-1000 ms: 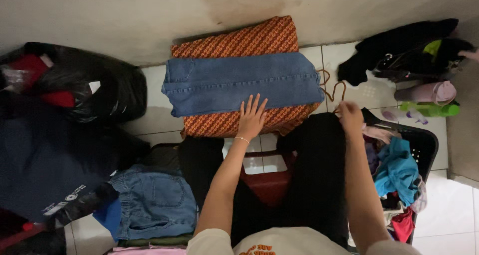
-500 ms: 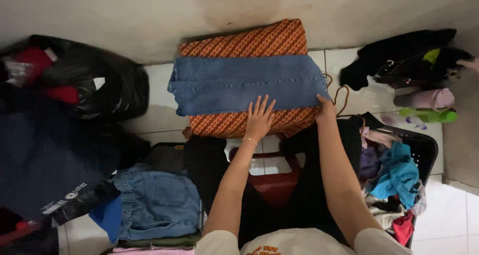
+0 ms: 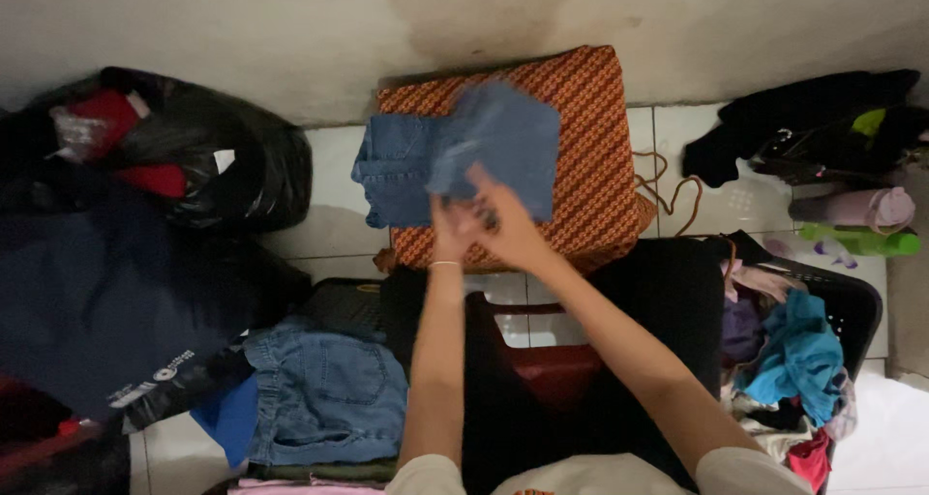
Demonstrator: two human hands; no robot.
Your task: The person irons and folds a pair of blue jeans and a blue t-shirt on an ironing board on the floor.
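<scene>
Currently both hands meet over the folded blue jeans (image 3: 455,151), on the orange patterned cloth (image 3: 590,137) by the far wall. Right hand (image 3: 508,226) pinches the lifted denim flap; left hand (image 3: 450,226) grip unclear, blurred. Black basket (image 3: 852,297) at right holds loose mixed clothes; black plastic bag (image 3: 208,161) at left holds red fabric.

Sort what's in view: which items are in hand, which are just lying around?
In hand: blue jeans, gripped by left hand and right hand, on the orange patterned cloth.
Lying about: folded denim stack, black bag, laundry basket, bottles.
</scene>
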